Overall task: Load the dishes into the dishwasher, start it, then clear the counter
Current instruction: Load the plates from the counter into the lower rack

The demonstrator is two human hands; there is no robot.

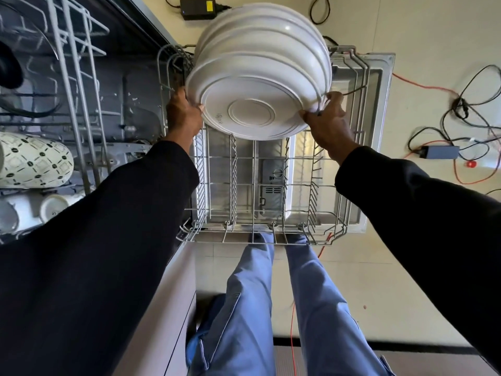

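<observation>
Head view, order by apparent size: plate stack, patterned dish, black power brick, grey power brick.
1. plate stack
2. patterned dish
3. black power brick and grey power brick: near alike, unranked.

A black rectangular power adapter (199,8) lies on the cream tiled floor (433,36). Black cables (461,105) tangle with a thin red wire (423,83) near a grey adapter box (440,152).

Bright, even light; glare on the plates (260,63); edges bend, fisheye.
</observation>
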